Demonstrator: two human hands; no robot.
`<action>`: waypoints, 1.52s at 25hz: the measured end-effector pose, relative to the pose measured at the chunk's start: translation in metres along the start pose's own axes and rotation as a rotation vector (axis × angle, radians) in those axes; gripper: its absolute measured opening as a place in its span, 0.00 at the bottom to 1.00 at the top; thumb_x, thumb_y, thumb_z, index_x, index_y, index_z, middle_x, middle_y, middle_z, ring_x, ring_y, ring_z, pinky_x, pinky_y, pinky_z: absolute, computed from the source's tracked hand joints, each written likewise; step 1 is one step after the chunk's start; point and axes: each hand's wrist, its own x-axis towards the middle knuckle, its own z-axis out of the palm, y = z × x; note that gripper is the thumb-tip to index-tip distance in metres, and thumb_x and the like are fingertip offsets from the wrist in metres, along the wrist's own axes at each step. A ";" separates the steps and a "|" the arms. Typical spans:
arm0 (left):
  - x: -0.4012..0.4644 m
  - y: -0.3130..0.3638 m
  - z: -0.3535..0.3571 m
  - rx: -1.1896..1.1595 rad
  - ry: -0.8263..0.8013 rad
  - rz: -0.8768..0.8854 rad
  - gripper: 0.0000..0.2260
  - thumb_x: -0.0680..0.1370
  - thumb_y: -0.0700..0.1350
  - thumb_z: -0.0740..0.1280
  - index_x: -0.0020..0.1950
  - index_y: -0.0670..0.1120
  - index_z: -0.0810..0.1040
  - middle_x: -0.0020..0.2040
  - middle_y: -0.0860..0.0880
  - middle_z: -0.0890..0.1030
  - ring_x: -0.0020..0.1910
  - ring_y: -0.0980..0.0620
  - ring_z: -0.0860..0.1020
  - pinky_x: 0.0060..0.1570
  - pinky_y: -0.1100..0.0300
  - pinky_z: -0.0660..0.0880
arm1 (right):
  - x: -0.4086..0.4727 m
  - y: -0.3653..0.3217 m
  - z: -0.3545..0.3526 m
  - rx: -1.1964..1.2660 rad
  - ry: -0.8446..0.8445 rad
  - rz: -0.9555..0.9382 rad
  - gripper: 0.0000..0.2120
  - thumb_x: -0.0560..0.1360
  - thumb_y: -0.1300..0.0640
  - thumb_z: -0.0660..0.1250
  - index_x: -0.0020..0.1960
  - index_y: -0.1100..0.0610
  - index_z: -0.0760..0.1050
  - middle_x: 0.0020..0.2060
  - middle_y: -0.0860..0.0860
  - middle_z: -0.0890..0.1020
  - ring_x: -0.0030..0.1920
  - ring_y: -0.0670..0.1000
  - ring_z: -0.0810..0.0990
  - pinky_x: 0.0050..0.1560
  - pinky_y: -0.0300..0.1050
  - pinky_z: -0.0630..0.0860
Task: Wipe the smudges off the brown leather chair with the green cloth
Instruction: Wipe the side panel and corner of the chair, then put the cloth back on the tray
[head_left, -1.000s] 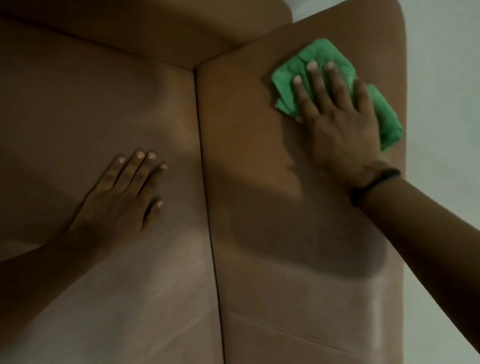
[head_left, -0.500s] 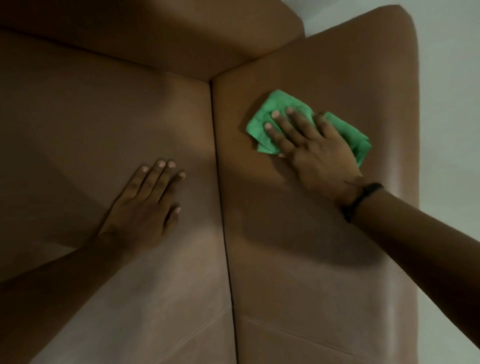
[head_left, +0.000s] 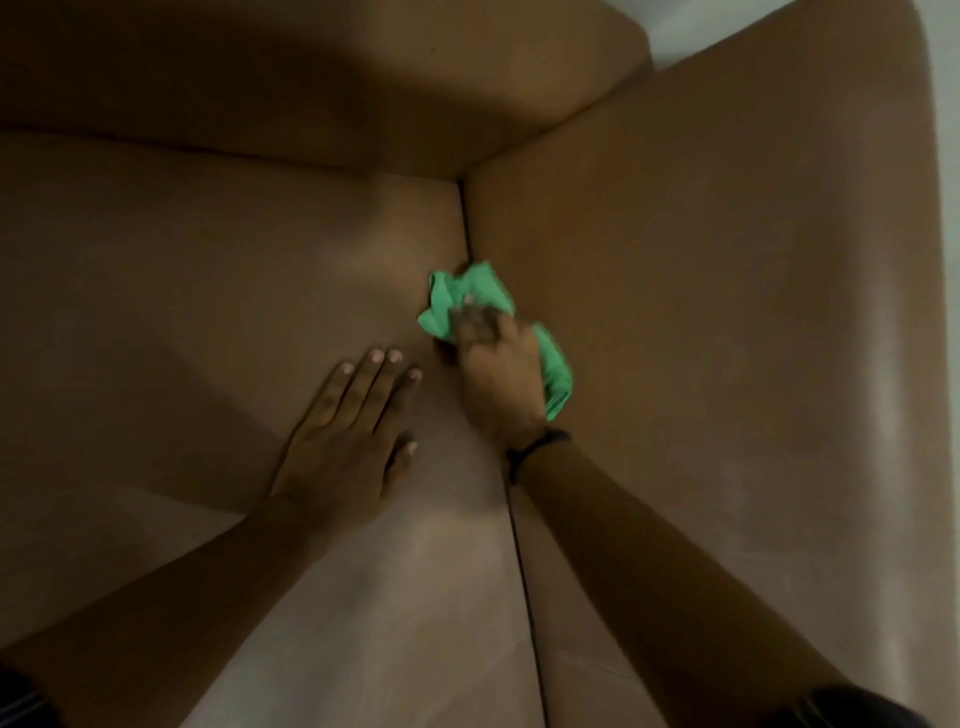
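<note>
So the green cloth (head_left: 493, 312) is bunched under the right hand (head_left: 496, 374) at the brown leather chair (head_left: 727, 312) seam. Left hand (head_left: 348, 441) is laid flat, fingers spread. Smudges can't be made out, so what's left is unclear.

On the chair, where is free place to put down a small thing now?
Free: the seat left of the left hand, and the armrest right of the cloth. Crowded: the seam, where the right hand presses the cloth.
</note>
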 end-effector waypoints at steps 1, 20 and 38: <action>0.002 -0.003 -0.006 -0.001 -0.017 0.000 0.34 0.85 0.57 0.58 0.87 0.40 0.65 0.87 0.38 0.65 0.87 0.39 0.65 0.86 0.41 0.62 | -0.003 -0.017 0.012 0.162 0.041 0.083 0.26 0.85 0.59 0.55 0.83 0.59 0.65 0.84 0.56 0.66 0.79 0.59 0.67 0.74 0.57 0.64; 0.045 -0.108 -0.042 0.178 -0.144 0.090 0.38 0.87 0.61 0.51 0.90 0.38 0.53 0.91 0.38 0.56 0.91 0.40 0.54 0.89 0.40 0.51 | -0.057 -0.093 0.078 0.543 0.274 0.261 0.28 0.87 0.51 0.56 0.86 0.52 0.61 0.85 0.52 0.63 0.79 0.60 0.69 0.71 0.66 0.73; -0.266 -0.288 -0.322 0.115 -0.340 -0.488 0.36 0.86 0.63 0.51 0.92 0.48 0.53 0.91 0.38 0.54 0.90 0.37 0.49 0.88 0.39 0.45 | -0.198 -0.403 -0.104 1.044 0.048 0.007 0.26 0.86 0.44 0.54 0.70 0.59 0.80 0.64 0.60 0.84 0.64 0.65 0.83 0.69 0.52 0.70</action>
